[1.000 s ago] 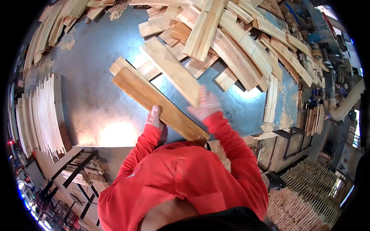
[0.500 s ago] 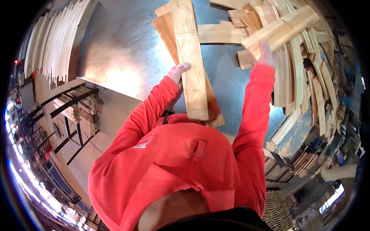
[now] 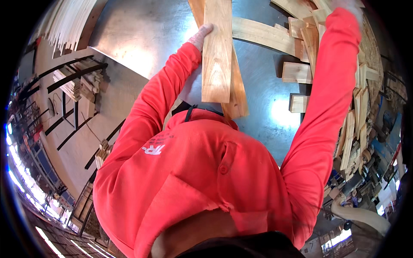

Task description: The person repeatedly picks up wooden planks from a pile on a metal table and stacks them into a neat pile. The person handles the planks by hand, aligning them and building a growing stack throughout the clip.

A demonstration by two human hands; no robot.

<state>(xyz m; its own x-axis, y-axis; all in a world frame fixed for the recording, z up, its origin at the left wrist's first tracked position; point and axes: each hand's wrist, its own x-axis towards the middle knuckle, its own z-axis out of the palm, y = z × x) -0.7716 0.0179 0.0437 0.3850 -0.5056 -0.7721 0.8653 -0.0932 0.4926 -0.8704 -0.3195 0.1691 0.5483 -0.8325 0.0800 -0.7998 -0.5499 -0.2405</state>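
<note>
Two flat, pale, grainy wooden boards (image 3: 218, 56), stacked, lie on the dull metal tabletop (image 3: 142, 34) before the chest. Left hand (image 3: 200, 36): fingers curled on the top board's left edge. Right hand (image 3: 350, 5) at the scrap pile (image 3: 357, 99); finger state can't be told.

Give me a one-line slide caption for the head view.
Left hand steadies stacked wooden boards on a metal table; right arm reaches toward the scrap pile.
</note>
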